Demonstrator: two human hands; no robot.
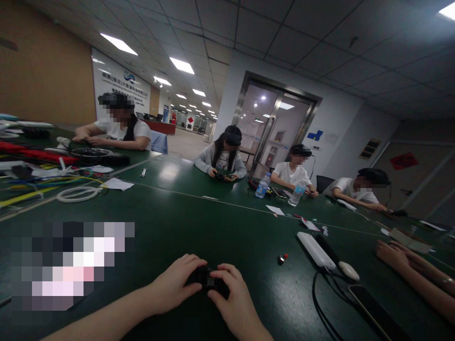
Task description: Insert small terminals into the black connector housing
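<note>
Toward the left of the dark green counter (156,227), a pale coil of cable (78,194) and a sheet of paper (118,183) lie well apart from the work, so they should not hinder it. Next comes the left hand (177,280), half curled, its fingers over the far side and its thumb on the near side of a small black object (204,276), which sits between both hands at the near edge of the view. A steady hold here calls for light, even pressure from this side. The right hand (235,293) is curled likewise, fingers and thumb pinching the object's other end; matching the left's height would help avoid twisting it. The fingers hide much of the object, so its finer parts cannot be told; tilting it into better light would make careful handling easier. Farther right, a small red-tipped piece (282,259) lies alone, easily knocked by a sleeve or wrist, and beyond it a white block (315,250) and a black cable (315,303) are best given room.
</note>
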